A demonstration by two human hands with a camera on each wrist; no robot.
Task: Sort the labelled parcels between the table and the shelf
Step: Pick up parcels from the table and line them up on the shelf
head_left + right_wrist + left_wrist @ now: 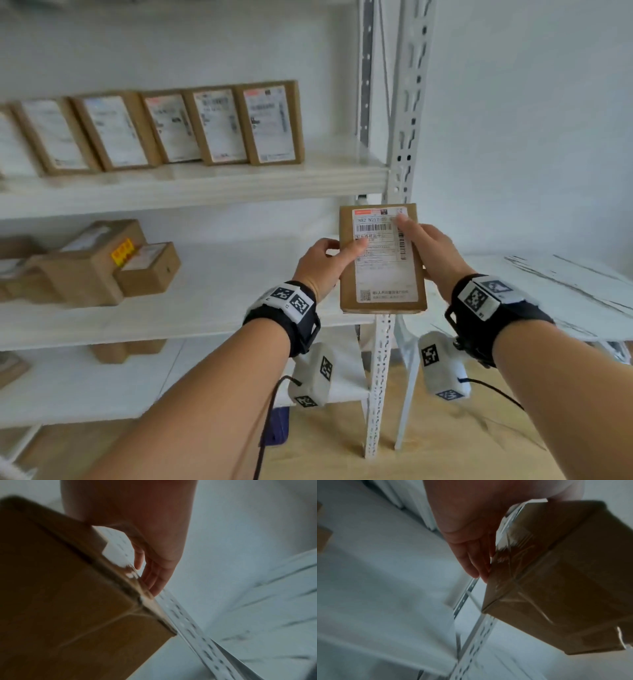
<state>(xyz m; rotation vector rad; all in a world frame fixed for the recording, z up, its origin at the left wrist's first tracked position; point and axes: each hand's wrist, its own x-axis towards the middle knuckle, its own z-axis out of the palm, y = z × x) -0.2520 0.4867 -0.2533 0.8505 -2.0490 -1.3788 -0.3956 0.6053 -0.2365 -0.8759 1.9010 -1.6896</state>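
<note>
I hold a flat brown cardboard parcel (pixel 382 260) with a white shipping label in the air, in front of the shelf's right upright post (pixel 404 102). My left hand (pixel 325 263) grips its left edge, thumb across the label. My right hand (pixel 424 250) grips the right edge, thumb on the barcode. From below, the left wrist view shows the taped parcel (pixel 556 574) with my left fingers (pixel 471 561) along its side. In the right wrist view my right fingers (pixel 157 577) lie against the parcel (pixel 68 595).
Several labelled parcels (pixel 212 126) stand in a row on the upper shelf board (pixel 191 192). Brown boxes (pixel 99 263) sit stacked on the middle shelf at left; more boxes (pixel 126 351) lie lower down. A white scuffed table (pixel 565 284) stands right of the shelf.
</note>
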